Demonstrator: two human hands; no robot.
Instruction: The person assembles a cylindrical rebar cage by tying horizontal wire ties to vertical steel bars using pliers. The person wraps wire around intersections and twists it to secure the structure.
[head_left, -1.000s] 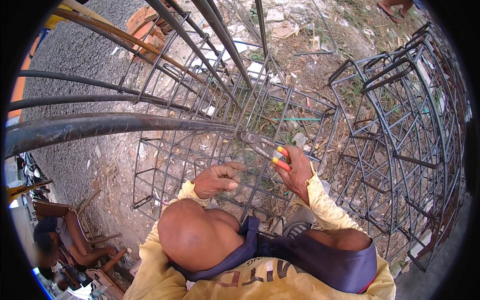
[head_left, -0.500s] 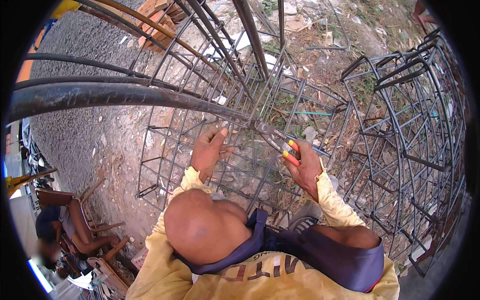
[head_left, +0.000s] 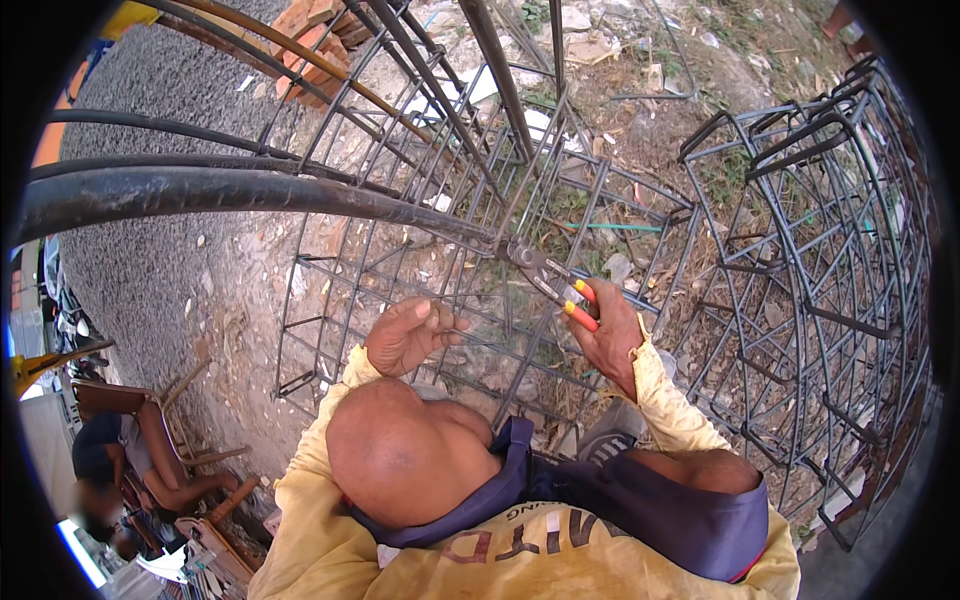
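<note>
My right hand [head_left: 612,338] grips the red-and-yellow handles of a pair of pincers [head_left: 540,268]. The handles are spread a little, and the dark jaws rest against the end part of a thick steel bar [head_left: 300,193], where thinner rods cross it. What the jaws bite on is too small to make out. To the left and nearer my knee, my left hand [head_left: 405,338] hangs in the air, palm turned up and fingers loosely curled but apart. I see nothing in it. Below both hands spreads a rebar cage [head_left: 345,325] of thin crossed rods.
Another rebar cage [head_left: 800,250] stands on the right, with bent rod ends sticking out. Bricks [head_left: 312,50] are stacked at the far left beside a gravel heap [head_left: 150,235]. A seated person [head_left: 150,455] is at the lower left. Long bars slant overhead from the upper left.
My left hand has drawn back from beside the bar toward my knee, and its fingers have curled more. My right hand and the pincers have stayed in nearly the same place.
</note>
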